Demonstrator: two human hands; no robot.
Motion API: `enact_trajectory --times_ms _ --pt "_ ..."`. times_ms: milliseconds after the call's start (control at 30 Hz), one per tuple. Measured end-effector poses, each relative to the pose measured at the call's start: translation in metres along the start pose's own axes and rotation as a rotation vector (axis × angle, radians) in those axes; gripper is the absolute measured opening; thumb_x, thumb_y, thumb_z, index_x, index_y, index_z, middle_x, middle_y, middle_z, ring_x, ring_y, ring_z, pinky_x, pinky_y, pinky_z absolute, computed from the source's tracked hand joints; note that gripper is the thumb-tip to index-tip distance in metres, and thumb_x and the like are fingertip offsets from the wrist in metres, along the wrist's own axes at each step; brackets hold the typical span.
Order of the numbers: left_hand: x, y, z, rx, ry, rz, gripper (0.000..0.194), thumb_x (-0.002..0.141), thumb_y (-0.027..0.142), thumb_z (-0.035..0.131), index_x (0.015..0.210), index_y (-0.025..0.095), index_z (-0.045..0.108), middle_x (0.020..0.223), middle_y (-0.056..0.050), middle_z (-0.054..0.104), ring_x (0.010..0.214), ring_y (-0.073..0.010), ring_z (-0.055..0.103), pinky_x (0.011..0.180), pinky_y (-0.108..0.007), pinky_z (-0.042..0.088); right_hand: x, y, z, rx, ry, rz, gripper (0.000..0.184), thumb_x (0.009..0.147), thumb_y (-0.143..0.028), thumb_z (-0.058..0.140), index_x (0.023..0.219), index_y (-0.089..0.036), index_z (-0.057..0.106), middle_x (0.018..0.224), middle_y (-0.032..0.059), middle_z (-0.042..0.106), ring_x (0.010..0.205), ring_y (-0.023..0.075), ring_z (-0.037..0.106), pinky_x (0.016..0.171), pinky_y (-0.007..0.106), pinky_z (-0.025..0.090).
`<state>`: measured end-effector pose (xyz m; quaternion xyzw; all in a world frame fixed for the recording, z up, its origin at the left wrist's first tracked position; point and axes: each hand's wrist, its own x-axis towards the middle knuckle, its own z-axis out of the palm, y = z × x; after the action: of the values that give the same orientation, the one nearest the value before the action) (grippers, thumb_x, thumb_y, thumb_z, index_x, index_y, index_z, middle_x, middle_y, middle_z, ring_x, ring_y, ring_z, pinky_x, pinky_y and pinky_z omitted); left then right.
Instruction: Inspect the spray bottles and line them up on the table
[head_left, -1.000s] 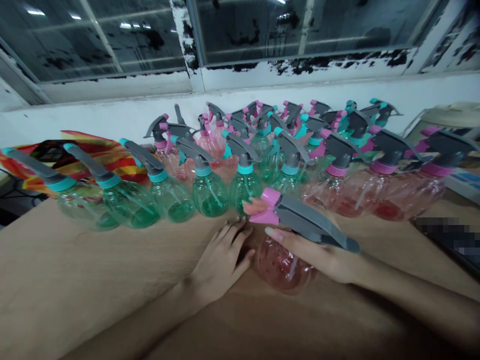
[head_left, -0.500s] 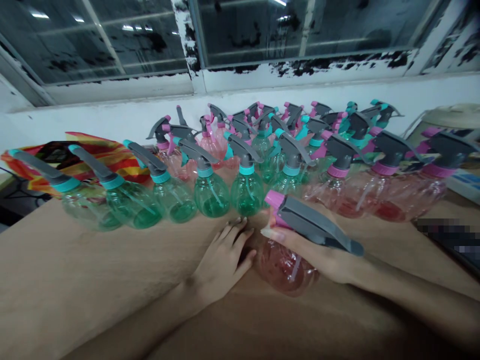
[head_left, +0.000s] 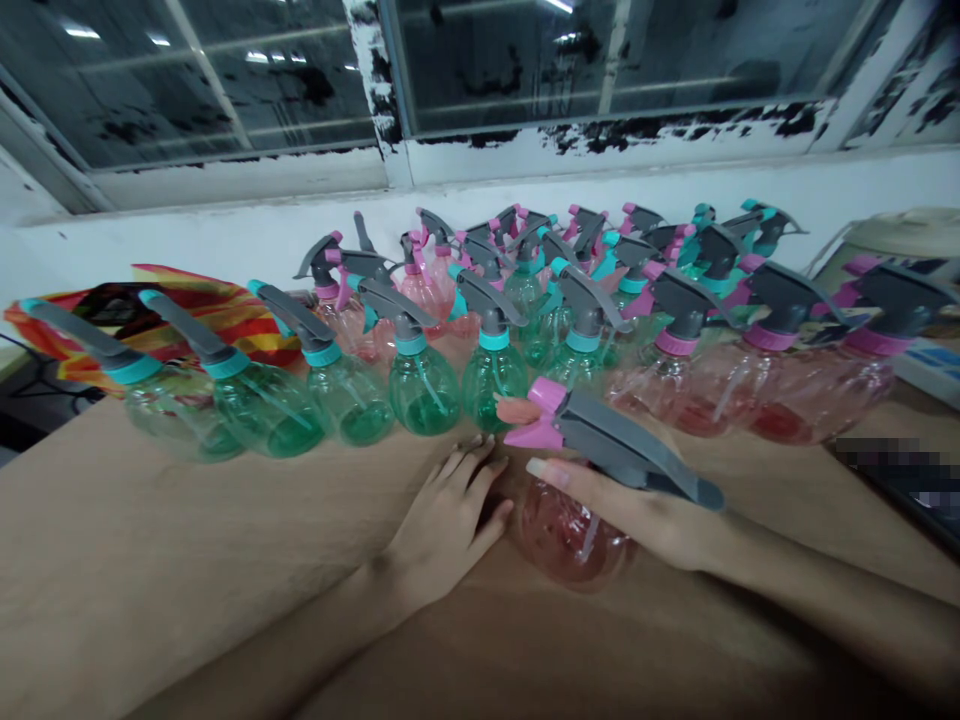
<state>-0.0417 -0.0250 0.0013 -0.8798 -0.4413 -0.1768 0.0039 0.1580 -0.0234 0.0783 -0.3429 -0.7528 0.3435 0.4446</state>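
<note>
A pink spray bottle point(head_left: 574, 535) with a grey head and pink trigger stands on the table in front of me. My right hand point(head_left: 637, 505) is wrapped around its neck, thumb on the near side. One fingertip shows beyond the trigger, by the pink nozzle; the other fingers are hidden behind the bottle. Flat on the tabletop, just left of that bottle, rests my left hand point(head_left: 450, 520), fingers spread and holding nothing. Its fingertips point at a green spray bottle point(head_left: 495, 395) in the front row.
Several green and pink spray bottles point(head_left: 424, 395) line the table point(head_left: 225, 560), with more crowded behind toward the wall. A red and yellow bag point(head_left: 247, 325) lies at the left. On the right are a dark, partly blurred flat object point(head_left: 900, 490) and a pale appliance point(head_left: 892, 235).
The trigger of the pink spray bottle has swung outward from its squeezed position, and a right fingertip now reaches out past it. My left hand has stayed still.
</note>
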Motion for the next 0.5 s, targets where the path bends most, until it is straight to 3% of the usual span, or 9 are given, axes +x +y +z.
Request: enact_trajectory --times_ms 233,367,500 --pt "0.0 -0.0003 -0.0009 -0.002 -0.03 0.0 0.037 0.093 0.028 0.047 0.127 0.013 0.045 0.134 -0.014 0.047 0.127 -0.028 0.039 0.103 -0.046 0.034 -0.0014 0.0017 -0.001 -0.076 -0.026 0.008 0.011 0.083 -0.032 0.058 0.088 -0.025 0.064 0.074 -0.0002 0.063 0.063 0.0158 0.06 0.058 0.029 0.054" --pt "0.0003 -0.0008 0.0002 -0.01 -0.037 -0.005 0.037 0.092 0.026 0.048 0.126 0.011 0.046 0.133 -0.015 0.047 0.126 -0.0283 0.039 0.104 -0.046 0.034 -0.0011 0.0024 -0.0007 -0.021 -0.059 0.007 0.02 0.085 -0.031 0.056 0.103 -0.026 0.064 0.083 -0.0003 0.067 0.067 0.0159 0.064 0.057 0.027 0.054" --pt "0.0001 -0.0008 0.0004 -0.018 -0.043 -0.011 0.039 0.092 0.026 0.048 0.128 0.011 0.044 0.134 -0.015 0.046 0.127 -0.0281 0.039 0.104 -0.046 0.033 0.0012 0.0022 -0.0007 0.049 -0.078 -0.023 0.026 0.085 -0.025 0.056 0.109 -0.026 0.063 0.102 0.0007 0.068 0.085 0.0164 0.066 0.069 0.026 0.056"
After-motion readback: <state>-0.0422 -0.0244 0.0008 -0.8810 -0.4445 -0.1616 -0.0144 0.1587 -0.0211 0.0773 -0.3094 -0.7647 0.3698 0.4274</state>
